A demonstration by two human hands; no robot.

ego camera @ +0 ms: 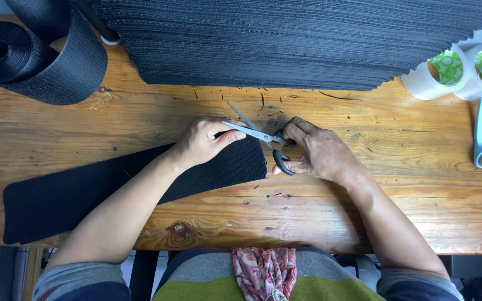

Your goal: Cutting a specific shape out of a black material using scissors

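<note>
Head view shows the right hand (320, 151) gripping the black loop handles of steel scissors (263, 137), blades parted above the rounded end of a long black webbing strip (112, 189) lying flat on the wooden table (397, 184). Left hand (205, 140) presses its closed fingers on that strip's end, beside the blades.
</note>
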